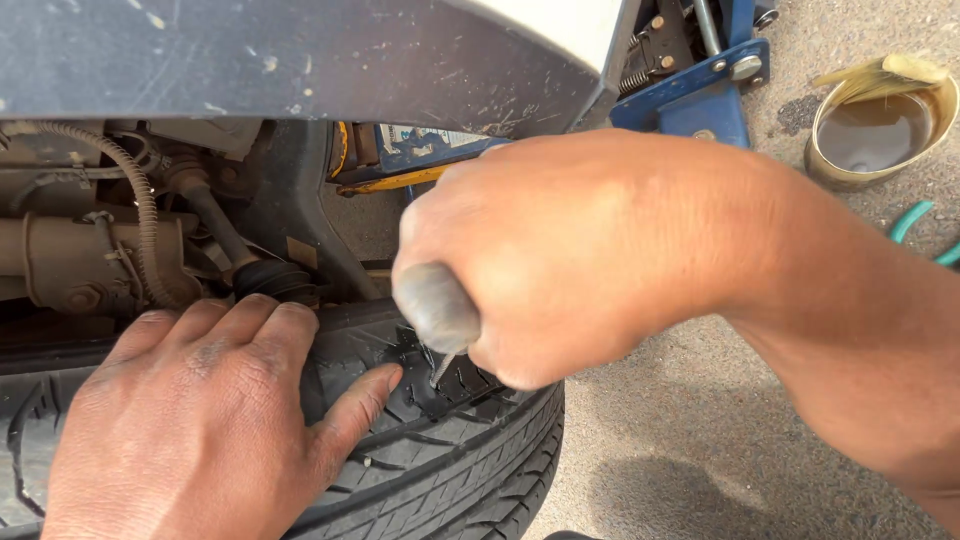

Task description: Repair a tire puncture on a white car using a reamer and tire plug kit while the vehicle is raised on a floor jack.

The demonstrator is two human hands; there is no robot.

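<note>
Seen from above, the right hand is closed in a fist around the grey handle of a tool, whose thin metal shaft points steeply down and slightly toward the viewer into the tread of a black tyre, directly beneath the fist. The left hand lies open and flat on the tread just to the left, holding nothing, its thumb tip nearly touching the shaft's entry point. Car bodywork overhangs closely above; bare ground lies open to the right.
</note>
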